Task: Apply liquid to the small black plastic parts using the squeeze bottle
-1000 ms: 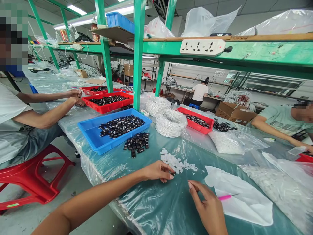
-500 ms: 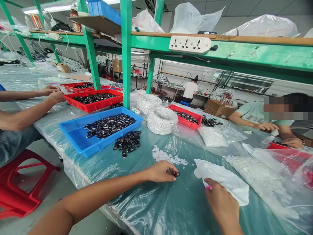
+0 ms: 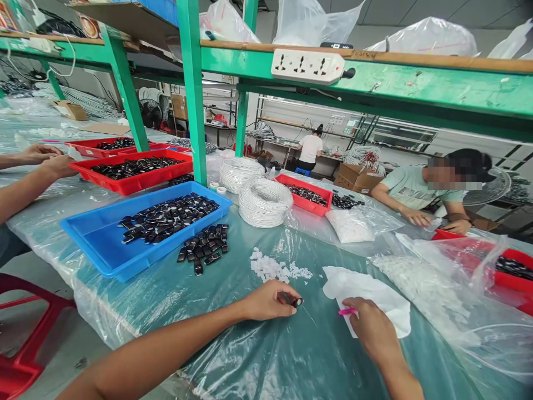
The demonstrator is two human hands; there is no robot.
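Between thumb and fingers, my left hand pinches a small black part with a pale end, just over the green tabletop. My right hand is closed on a pink pen-like tool, its tip pointing left; the exact kind cannot be made out. Under that hand lies a crumpled white cloth. Beyond my left hand is a heap of small white pieces. Left of it a loose cluster of black parts lies beside a blue tray, which holds many more black parts.
White cable coils and red trays stand farther back. A green shelf post rises from the table. Clear bags of white pieces lie to the right. Co-workers' hands are at far left, and another person sits across.
The view has shifted, so the trays appear farther left. More of the pink tool now shows beyond my right fingers. My left hand still holds the black part.
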